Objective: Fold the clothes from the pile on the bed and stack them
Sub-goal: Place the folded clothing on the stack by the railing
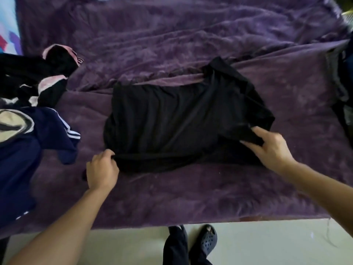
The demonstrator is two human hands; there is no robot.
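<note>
A black shirt (172, 119) lies spread across the purple blanket (191, 44) in the middle of the bed, partly folded, with one sleeve bunched at its far right. My left hand (102, 170) is closed on the shirt's near left hem corner. My right hand (267, 146) pinches the near right sleeve edge between thumb and fingers. A pile of unfolded clothes lies at the left: a navy garment with white stripes (28, 150) in front, black and pink pieces (44, 77) behind it.
More dark clothing (342, 88) sits at the bed's right edge. The bed's near edge runs across the bottom, with pale floor (267, 245) below it and my feet in dark clogs (207, 240). A patterned cloth (7, 25) shows at the far left.
</note>
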